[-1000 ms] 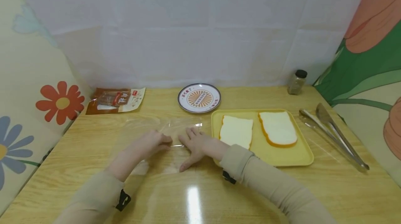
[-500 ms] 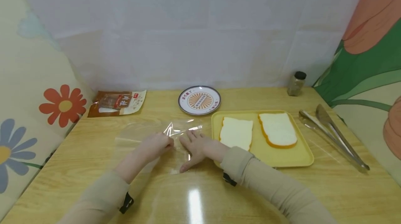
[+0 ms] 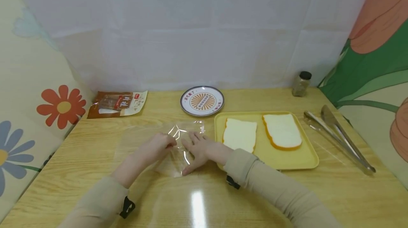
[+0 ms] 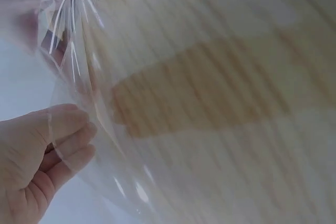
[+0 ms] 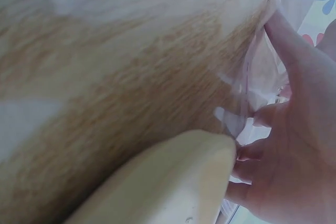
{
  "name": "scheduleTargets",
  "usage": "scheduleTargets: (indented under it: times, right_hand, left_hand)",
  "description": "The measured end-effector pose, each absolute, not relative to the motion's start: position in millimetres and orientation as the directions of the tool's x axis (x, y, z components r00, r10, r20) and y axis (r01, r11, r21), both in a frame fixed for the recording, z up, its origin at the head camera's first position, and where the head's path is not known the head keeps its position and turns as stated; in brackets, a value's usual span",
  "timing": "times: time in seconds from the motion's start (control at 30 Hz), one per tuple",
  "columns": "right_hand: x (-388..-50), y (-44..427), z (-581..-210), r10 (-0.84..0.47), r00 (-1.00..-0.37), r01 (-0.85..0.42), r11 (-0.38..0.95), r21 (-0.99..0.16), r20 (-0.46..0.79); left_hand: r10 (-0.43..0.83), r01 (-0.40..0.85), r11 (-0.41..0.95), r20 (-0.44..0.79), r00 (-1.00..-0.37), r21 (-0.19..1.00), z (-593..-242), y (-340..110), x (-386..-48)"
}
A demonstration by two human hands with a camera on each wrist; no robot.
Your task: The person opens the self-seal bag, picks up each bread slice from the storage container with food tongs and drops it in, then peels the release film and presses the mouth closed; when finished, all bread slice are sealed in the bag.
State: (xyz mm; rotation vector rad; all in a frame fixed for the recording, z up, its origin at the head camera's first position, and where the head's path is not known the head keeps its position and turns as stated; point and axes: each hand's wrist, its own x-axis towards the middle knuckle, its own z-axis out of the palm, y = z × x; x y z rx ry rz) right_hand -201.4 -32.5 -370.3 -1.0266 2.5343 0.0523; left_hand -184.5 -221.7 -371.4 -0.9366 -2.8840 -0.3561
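A clear plastic sheet or bag (image 3: 188, 127) lies creased on the wooden table. Bunched plastic is pinched in the curled fingers of my left hand (image 3: 158, 147), and creases fan out from that point. Just to its right, my right hand (image 3: 200, 149) presses on the plastic with fingers and thumb spread. In the left wrist view, the plastic (image 4: 79, 35) rises in folds beside the left hand (image 4: 42, 161). The right wrist view shows the right hand (image 5: 299, 145) against the film, close to the tray's edge (image 5: 173, 182).
A yellow tray (image 3: 274, 162) with two bread slices (image 3: 240, 134) is right of the hands. Behind stand a round plate (image 3: 202, 101) and, farther left, a brown packet (image 3: 117, 104). At the right are a black-lidded jar (image 3: 301, 84) and metal tongs (image 3: 341, 139).
My left hand's fingers have curled in on the plastic, whose creases now stand up between the hands. My right hand has stayed in nearly the same place.
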Motion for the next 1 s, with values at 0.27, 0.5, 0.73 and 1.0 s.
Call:
scheduleTargets:
  times: [0.27,0.5,0.73,1.0]
  right_hand:
    - [-203,-34,-374,-0.662,-0.645,-0.686,0.722,-0.091,-0.382]
    - [-200,-33,-369,-0.662,-0.649,-0.685,0.723,-0.089,-0.376]
    - [-201,-33,-370,-0.66,-0.649,-0.677,0.728,-0.109,-0.378]
    - [-202,-33,-370,-0.651,-0.647,-0.656,0.741,-0.146,-0.396]
  left_hand:
    - [0.599,0.625,0.764,0.182,-0.78,0.161,-369,-223,-183]
    - [0.581,0.596,0.783,0.135,-0.803,0.178,-363,-224,-182]
    - [0.589,0.621,0.769,0.206,-0.781,0.153,-359,-229,-181]
    - [0.556,0.598,0.768,0.225,-0.8,0.228,-352,-233,-173]
